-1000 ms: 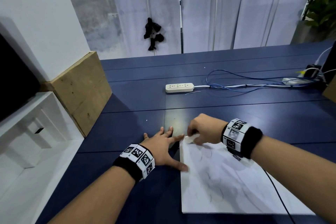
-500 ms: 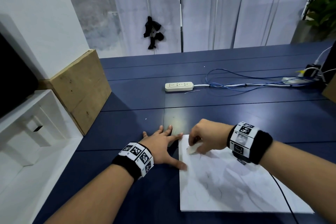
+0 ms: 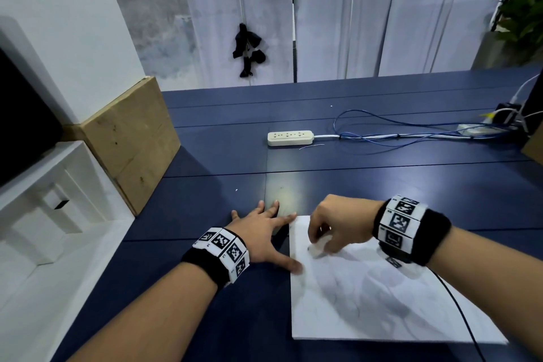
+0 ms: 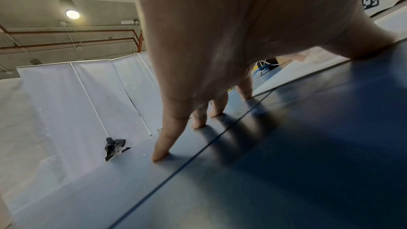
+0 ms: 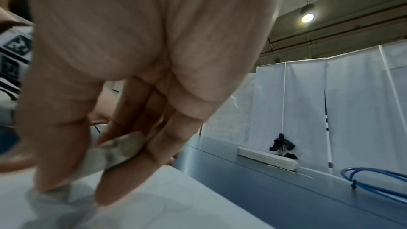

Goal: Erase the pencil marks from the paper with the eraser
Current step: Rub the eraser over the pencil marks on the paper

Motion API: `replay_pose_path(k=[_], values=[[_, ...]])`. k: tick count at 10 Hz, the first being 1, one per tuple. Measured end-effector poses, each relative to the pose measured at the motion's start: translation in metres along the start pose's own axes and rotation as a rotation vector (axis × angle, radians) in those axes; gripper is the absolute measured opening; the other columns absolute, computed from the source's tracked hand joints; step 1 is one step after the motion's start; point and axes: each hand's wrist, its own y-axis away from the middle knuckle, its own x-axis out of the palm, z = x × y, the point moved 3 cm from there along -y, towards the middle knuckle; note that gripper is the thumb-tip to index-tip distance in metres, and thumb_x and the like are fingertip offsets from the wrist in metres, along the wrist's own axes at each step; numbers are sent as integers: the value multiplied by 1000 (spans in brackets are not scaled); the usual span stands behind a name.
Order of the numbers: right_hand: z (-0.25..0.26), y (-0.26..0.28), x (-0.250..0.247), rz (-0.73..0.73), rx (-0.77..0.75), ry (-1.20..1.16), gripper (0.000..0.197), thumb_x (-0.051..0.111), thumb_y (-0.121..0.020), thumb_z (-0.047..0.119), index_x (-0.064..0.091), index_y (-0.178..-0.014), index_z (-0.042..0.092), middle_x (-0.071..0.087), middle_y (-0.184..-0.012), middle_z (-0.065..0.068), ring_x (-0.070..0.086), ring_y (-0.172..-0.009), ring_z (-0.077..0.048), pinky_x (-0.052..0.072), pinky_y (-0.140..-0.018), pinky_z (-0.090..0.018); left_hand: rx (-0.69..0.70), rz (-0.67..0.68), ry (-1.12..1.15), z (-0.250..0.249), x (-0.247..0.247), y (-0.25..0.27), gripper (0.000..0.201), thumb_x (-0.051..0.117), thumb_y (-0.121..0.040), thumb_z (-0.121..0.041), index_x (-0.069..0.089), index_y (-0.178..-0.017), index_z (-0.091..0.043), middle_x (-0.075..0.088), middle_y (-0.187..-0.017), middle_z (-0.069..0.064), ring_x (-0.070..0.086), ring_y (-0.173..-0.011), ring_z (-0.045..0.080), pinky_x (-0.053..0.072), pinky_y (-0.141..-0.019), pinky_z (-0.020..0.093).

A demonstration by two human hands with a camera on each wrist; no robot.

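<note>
A white sheet of paper with faint pencil lines lies on the dark blue table in front of me. My right hand pinches a white eraser and presses it on the paper near its far left corner; the right wrist view shows the eraser between thumb and fingers above the paper. My left hand lies flat with spread fingers on the table, and its thumb tip touches the paper's left edge.
A white power strip with blue and white cables lies farther back on the table. A cardboard box and white foam blocks stand at the left. A thin black cable crosses the paper's right side.
My right hand has slid the eraser toward me and slightly right, from the paper's far left corner onto the sheet. My left hand has stayed where it was.
</note>
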Motion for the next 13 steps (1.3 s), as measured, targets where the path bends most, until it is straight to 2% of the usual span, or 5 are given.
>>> replay_pose_path(k=[3,5,7,10,13], values=[[-16,-20,-12,-173,116,24,25,72,-75,19,75,-100,18,75,-94,-2,64,-86,-22,48,-73,-27,2,5,1,-1,-1,0,119,59,-55,-94,3,-152,-55,-13,-166,-8,-15,-152,23,1,-109,77],[2,3,2,66,8,-50,29,77,-73,40,75,-97,25,68,-83,7,66,-81,-17,56,-74,-31,0,7,-4,-2,-2,1,119,61,-56,-92,3,-153,-54,-14,-166,-8,-15,-152,22,0,-110,76],[-18,-25,-15,-214,145,51,31,72,-80,19,73,-110,17,74,-107,-4,64,-104,-24,52,-87,-33,-2,11,13,-1,-2,1,120,60,-55,-93,3,-152,-55,-14,-166,-8,-16,-152,23,0,-109,77],[-2,-8,-7,-6,37,-5,26,78,-75,31,76,-99,23,63,-73,13,60,-77,-17,51,-70,-27,-4,1,1,-2,-2,1,119,63,-57,-91,4,-153,-54,-13,-166,-7,-14,-152,23,1,-110,76],[-14,-8,-4,-54,22,-31,24,77,-73,29,75,-97,24,72,-90,3,63,-83,-17,50,-73,-28,0,-2,10,-1,0,0,120,62,-55,-92,3,-153,-55,-13,-166,-8,-15,-152,23,-1,-109,77]])
